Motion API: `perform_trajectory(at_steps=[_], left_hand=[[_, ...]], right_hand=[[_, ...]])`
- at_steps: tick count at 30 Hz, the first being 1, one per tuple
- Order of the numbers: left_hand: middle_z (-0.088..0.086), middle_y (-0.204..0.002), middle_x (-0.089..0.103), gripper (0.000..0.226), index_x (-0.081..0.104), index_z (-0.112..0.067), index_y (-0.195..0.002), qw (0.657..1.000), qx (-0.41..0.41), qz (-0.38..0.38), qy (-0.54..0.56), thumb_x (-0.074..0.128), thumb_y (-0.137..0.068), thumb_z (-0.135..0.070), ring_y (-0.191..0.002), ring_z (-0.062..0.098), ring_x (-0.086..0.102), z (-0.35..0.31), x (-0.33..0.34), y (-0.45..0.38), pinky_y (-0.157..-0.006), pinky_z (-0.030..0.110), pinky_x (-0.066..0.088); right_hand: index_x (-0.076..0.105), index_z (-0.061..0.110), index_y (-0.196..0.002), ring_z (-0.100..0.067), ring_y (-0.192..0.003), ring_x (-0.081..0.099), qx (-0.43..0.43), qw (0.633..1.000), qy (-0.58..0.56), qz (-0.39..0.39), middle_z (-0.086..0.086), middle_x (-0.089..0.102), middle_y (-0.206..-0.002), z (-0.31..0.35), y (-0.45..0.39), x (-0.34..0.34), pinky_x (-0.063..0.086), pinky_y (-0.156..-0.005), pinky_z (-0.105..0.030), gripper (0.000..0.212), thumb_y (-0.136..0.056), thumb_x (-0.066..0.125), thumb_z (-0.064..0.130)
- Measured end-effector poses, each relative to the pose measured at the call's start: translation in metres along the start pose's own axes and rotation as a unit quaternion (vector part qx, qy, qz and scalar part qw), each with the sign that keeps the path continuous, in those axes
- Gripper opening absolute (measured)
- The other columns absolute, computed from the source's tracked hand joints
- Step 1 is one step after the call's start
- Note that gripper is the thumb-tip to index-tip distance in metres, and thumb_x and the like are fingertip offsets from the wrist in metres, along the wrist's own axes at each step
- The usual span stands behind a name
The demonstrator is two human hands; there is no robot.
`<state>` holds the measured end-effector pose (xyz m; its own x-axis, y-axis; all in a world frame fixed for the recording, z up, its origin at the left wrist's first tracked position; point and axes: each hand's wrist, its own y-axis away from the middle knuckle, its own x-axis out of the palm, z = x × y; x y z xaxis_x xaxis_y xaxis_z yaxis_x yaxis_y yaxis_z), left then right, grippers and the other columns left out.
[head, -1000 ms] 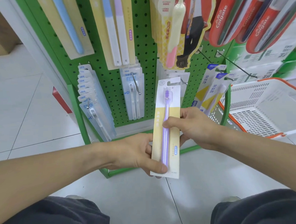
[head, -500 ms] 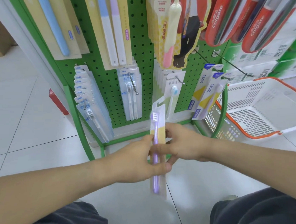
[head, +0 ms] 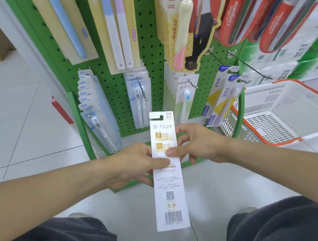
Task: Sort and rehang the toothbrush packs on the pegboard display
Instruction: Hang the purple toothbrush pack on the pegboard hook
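Note:
A long toothbrush pack (head: 168, 185) stands upright in front of me with its white printed back, QR code and barcode facing me. My left hand (head: 138, 164) pinches its left edge, thumb across the card. From the right, my right hand (head: 195, 144) holds the pack with its thumb on the card and fingers behind. Behind stands the green pegboard (head: 151, 39), hung with rows of toothbrush packs: clear blue packs (head: 93, 108) at lower left, a twin pack (head: 139, 95), a blue-headed brush pack (head: 186, 96) and yellow-white packs (head: 220, 96).
A white and orange shopping basket (head: 280, 114) sits at the right beside the display. Two bare metal hooks (head: 250, 66) jut out from the board at upper right. Red Colgate packs (head: 259, 17) hang above. The floor is grey tile; my knees show at the bottom.
The pack has been turned over between my hands: a second ago its front with the purple brush faced me, then it was edge-on, now its printed back shows.

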<state>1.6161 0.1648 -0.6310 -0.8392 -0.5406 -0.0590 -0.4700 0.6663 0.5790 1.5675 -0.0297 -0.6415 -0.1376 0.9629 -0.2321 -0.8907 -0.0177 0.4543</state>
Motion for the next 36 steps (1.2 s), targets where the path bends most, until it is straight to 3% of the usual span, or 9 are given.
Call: perform_trajectory(at_steps=[4, 7, 11, 17, 23, 26, 29, 33, 36], left_hand=[[0.004, -0.09, 0.079, 0.021, 0.058, -0.015, -0.119, 0.985, 0.099, -0.139, 0.014, 0.062, -0.099, -0.015, -0.076, 0.025, 0.077, -0.004, -0.003, -0.001, -0.06, 0.039, 0.064], [0.003, -0.089, 0.079, 0.024, 0.057, -0.015, -0.12, 0.977, 0.13, -0.165, -0.025, 0.063, -0.097, -0.01, -0.072, 0.024, 0.077, -0.006, -0.005, -0.002, -0.054, 0.04, 0.062], [0.003, -0.092, 0.079, 0.031, 0.055, -0.016, -0.122, 0.972, 0.146, -0.171, -0.062, 0.068, -0.095, -0.012, -0.072, 0.023, 0.077, -0.007, -0.004, -0.001, -0.052, 0.04, 0.061], [0.0, -0.089, 0.079, 0.028, 0.054, -0.017, -0.115, 0.967, 0.137, -0.19, -0.104, 0.07, -0.093, -0.013, -0.067, 0.022, 0.076, -0.01, -0.003, -0.001, -0.049, 0.038, 0.06], [0.001, -0.083, 0.079, 0.024, 0.052, -0.013, -0.106, 0.962, 0.123, -0.203, -0.135, 0.071, -0.092, -0.014, -0.062, 0.026, 0.075, -0.015, -0.003, -0.001, -0.051, 0.045, 0.062], [0.001, -0.082, 0.078, 0.023, 0.052, -0.014, -0.103, 0.959, 0.12, -0.208, -0.15, 0.072, -0.091, -0.015, -0.061, 0.024, 0.075, -0.015, -0.003, -0.001, -0.051, 0.042, 0.061], [0.001, -0.082, 0.079, 0.023, 0.051, -0.015, -0.101, 0.959, 0.114, -0.204, -0.159, 0.071, -0.092, -0.017, -0.063, 0.022, 0.076, -0.015, -0.004, -0.001, -0.051, 0.041, 0.062], [0.005, -0.083, 0.079, 0.021, 0.054, -0.009, -0.11, 0.975, 0.103, -0.183, -0.071, 0.067, -0.095, -0.014, -0.071, 0.025, 0.077, -0.014, -0.003, -0.002, -0.055, 0.04, 0.062], [0.009, -0.089, 0.079, 0.017, 0.062, -0.005, -0.115, 0.982, 0.096, -0.166, 0.006, 0.062, -0.099, -0.011, -0.077, 0.027, 0.077, -0.012, -0.002, -0.003, -0.06, 0.039, 0.064]], right_hand=[[0.065, 0.006, -0.111, -0.019, -0.069, 0.064, -0.028, 0.997, 0.057, 0.05, -0.013, 0.075, -0.092, -0.001, -0.001, 0.001, 0.045, -0.044, -0.022, 0.034, -0.083, 0.083, 0.006], [0.068, 0.014, -0.121, -0.025, -0.084, 0.069, -0.047, 0.994, 0.051, 0.086, -0.014, 0.077, -0.107, -0.002, 0.0, -0.001, 0.05, -0.049, -0.023, 0.037, -0.086, 0.08, 0.008], [0.066, 0.009, -0.125, -0.039, -0.108, 0.07, -0.042, 0.99, 0.027, 0.134, -0.013, 0.075, -0.115, -0.006, 0.001, -0.006, 0.059, -0.066, -0.027, 0.032, -0.094, 0.071, 0.008], [0.066, 0.009, -0.125, -0.024, -0.099, 0.069, -0.037, 0.986, 0.027, 0.162, -0.013, 0.074, -0.119, -0.009, 0.0, -0.006, 0.06, -0.08, -0.032, 0.029, -0.096, 0.067, 0.006], [0.064, 0.008, -0.128, -0.034, -0.109, 0.071, -0.031, 0.986, 0.038, 0.16, -0.01, 0.075, -0.118, -0.008, 0.0, -0.005, 0.058, -0.089, -0.04, 0.031, -0.096, 0.067, 0.007], [0.063, 0.01, -0.128, -0.032, -0.103, 0.073, -0.047, 0.993, 0.019, 0.107, -0.011, 0.076, -0.114, -0.004, 0.001, -0.002, 0.061, -0.086, -0.041, 0.031, -0.098, 0.066, 0.018], [0.061, -0.003, -0.124, -0.029, -0.09, 0.073, -0.064, 0.996, -0.055, 0.025, -0.019, 0.074, -0.112, 0.003, 0.001, -0.005, 0.062, -0.081, -0.043, 0.039, -0.103, 0.057, 0.03], [0.059, -0.012, -0.113, -0.031, -0.084, 0.071, -0.077, 0.996, -0.033, -0.013, -0.025, 0.073, -0.107, 0.004, -0.003, -0.004, 0.063, -0.078, -0.045, 0.044, -0.104, 0.054, 0.031], [0.069, 0.006, -0.102, -0.02, -0.086, 0.074, -0.034, 0.997, 0.035, 0.067, -0.008, 0.078, -0.097, -0.001, 0.0, 0.003, 0.063, -0.072, -0.033, 0.038, -0.105, 0.048, 0.038]])
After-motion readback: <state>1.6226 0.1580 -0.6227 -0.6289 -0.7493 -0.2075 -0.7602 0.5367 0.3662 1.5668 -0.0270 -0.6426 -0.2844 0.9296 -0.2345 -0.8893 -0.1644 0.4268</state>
